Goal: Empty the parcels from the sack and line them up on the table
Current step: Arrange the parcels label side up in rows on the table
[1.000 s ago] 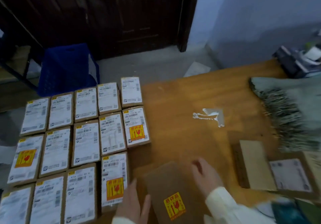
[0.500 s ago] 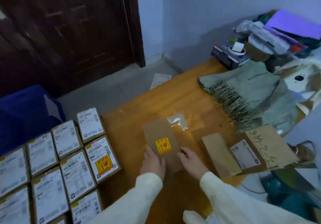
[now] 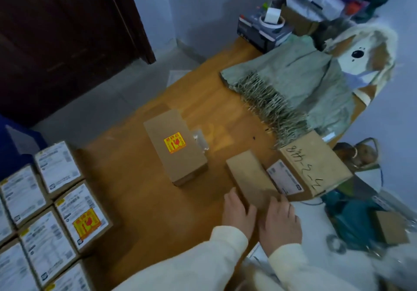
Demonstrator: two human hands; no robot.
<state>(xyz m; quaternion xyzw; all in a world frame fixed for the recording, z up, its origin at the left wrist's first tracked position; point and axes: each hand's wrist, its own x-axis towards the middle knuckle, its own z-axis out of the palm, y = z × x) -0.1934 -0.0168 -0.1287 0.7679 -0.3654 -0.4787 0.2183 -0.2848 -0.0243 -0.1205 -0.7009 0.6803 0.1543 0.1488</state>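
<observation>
Several white-labelled parcels (image 3: 56, 200) lie in neat rows on the left of the wooden table (image 3: 126, 178). A brown parcel with a yellow-and-red sticker (image 3: 176, 146) lies alone mid-table, untouched. To its right a plain brown parcel (image 3: 248, 173) leans against a larger parcel with handwriting (image 3: 316, 164). My left hand (image 3: 239, 214) and my right hand (image 3: 279, 220) clasp the plain parcel's near end from both sides. A grey-green woven sack with a frayed edge (image 3: 293, 87) lies flat behind them.
A white scrap of tape (image 3: 200, 141) lies by the sticker parcel. Clutter with a tape roll (image 3: 270, 20) fills the table's far right corner. A teal bag (image 3: 356, 220) holding a box sits off the table's right edge. A dark door (image 3: 56, 31) and blue crate (image 3: 13, 146) stand to the left.
Both hands slid the sticker parcel out onto the middle of the table and let it go. They then moved right and closed around the plain parcel. The view swung right.
</observation>
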